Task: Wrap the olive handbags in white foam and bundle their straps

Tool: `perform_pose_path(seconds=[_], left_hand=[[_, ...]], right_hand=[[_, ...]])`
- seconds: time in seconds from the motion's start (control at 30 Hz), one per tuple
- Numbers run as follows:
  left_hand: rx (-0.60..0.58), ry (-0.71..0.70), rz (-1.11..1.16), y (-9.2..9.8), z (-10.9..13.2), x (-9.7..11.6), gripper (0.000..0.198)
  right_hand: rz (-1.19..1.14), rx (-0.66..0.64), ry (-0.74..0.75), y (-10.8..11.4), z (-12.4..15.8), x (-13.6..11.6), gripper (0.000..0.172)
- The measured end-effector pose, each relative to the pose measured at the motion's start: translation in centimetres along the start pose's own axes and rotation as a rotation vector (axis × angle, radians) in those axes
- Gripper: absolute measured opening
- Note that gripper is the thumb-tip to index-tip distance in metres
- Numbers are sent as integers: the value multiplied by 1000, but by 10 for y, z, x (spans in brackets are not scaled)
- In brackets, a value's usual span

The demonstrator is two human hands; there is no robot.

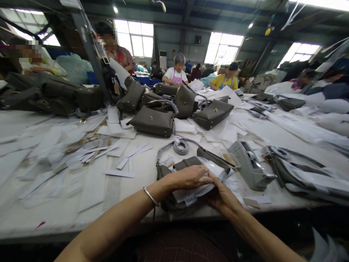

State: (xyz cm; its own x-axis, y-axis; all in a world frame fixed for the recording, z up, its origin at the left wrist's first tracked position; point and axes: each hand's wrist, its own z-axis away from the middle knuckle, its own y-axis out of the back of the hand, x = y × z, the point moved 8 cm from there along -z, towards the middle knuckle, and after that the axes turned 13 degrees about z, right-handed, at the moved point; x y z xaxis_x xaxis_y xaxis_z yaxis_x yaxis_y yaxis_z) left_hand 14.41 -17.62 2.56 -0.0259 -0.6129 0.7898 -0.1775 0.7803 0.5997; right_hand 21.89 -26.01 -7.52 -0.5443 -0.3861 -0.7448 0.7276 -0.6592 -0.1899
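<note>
A dark olive handbag (188, 162) lies at the table's front edge, with white paper and clear plastic wrapping (215, 168) bunched on it. My left hand (191, 177), below a silver bangle, rests across the wrapping with its fingers stretched out. From the other side my right hand (222, 193) grips the wrapping's edge; its lower fingers are hidden. The fingertips of both hands meet over the bag. Behind it sits a coiled, wrapped strap (181, 146).
A grey tape dispenser (249, 167) stands right of the bag. Another partly wrapped bag (297, 174) lies farther right. Finished-looking handbags (152, 122) are piled at the back. Paper strips (120, 173) litter the left side of the table (117, 196). Several people work beyond.
</note>
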Motion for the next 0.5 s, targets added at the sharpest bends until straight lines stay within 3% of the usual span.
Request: perform_pose_path(seconds=[0.07,0.2,0.3,0.37,0.43,0.5], left_hand=[[85,63,148,35,19,-3,39],[419,247,208,89,76,-27,40],[769,360,262,106,132,-57,48],[1013,426,274,110,172,-89,54],[1123,494,304,110,198,-126,57],[1130,568,362,108,211,-161,59]], right_hand=[[-3,34,33,3,-3,-1,50],[-17,106,98,7,-3,-5,61],[-47,98,171,7,1,-17,59],[-64,83,222,8,1,-34,56],[-104,77,293,14,2,-62,55],[-156,101,395,28,8,-101,54]])
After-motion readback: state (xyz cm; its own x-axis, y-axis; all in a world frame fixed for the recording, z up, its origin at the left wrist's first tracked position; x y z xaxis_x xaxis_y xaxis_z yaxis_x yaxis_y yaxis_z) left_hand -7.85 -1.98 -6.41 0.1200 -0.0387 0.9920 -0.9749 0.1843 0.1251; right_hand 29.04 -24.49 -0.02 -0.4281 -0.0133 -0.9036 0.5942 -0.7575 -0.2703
